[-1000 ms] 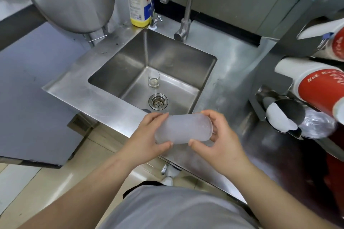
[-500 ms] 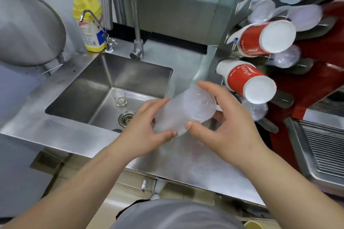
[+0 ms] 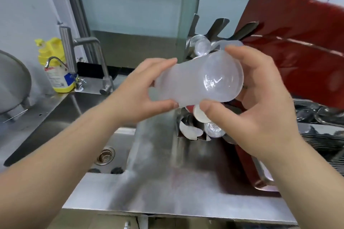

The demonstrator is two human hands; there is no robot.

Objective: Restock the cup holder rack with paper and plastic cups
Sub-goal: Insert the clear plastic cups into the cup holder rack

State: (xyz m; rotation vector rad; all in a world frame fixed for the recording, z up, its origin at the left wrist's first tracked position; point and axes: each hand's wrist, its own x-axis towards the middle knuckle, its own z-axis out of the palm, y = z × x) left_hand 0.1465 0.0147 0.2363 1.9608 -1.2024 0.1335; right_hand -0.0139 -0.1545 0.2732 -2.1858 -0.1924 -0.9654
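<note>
A frosted stack of clear plastic cups [image 3: 199, 82] lies sideways in mid-air, its rounded base end pointing to the right. My left hand [image 3: 137, 89] grips its left end with thumb below and fingers above. My right hand [image 3: 260, 98] cradles the right end. Directly behind the stack stands the metal cup holder rack [image 3: 208, 29], mostly hidden. A clear cup bottom [image 3: 201, 47] shows in an upper slot, a white paper cup bottom [image 3: 189, 130] and another clear cup [image 3: 214, 129] in lower slots.
A steel sink [image 3: 106, 154] with a drain sits at lower left, with a tall faucet [image 3: 74, 50] and a yellow soap bottle [image 3: 55, 65] behind it. A red machine [image 3: 297, 52] fills the right side. A steel counter [image 3: 167, 182] lies below my hands.
Both hands have carried the cup stack up and to the right, from over the sink edge to right in front of the rack. The view has turned towards the rack.
</note>
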